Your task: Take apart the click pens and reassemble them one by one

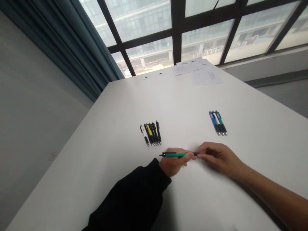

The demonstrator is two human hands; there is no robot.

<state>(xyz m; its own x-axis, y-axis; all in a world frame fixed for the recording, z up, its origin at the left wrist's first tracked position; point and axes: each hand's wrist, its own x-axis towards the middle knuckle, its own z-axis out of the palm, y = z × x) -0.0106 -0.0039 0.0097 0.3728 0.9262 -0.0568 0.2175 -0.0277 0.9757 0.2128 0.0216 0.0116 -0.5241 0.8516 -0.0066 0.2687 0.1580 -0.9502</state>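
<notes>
A green pen point(173, 154) with black ends lies nearly level across my left hand point(175, 160), whose thumb and fingers are closed on it. Its clip end points left, over the wrist. The fingertips of my right hand point(215, 158) pinch the pen's dark right end, hiding the tip. Beyond my left hand lies a row of several pens point(152, 134), mostly black, with one yellow pen point(149, 130) and one white pen point(144, 135) among them. Farther right, past my right hand, a smaller group of pens point(218, 123) in blue, white and green lies side by side.
Paper sheets point(207, 75) lie at the far edge of the white table point(130, 106), near two small white pieces with dark spots point(161, 73). Behind stand the dark-framed window point(176, 32) and, at left, a blue curtain point(79, 41).
</notes>
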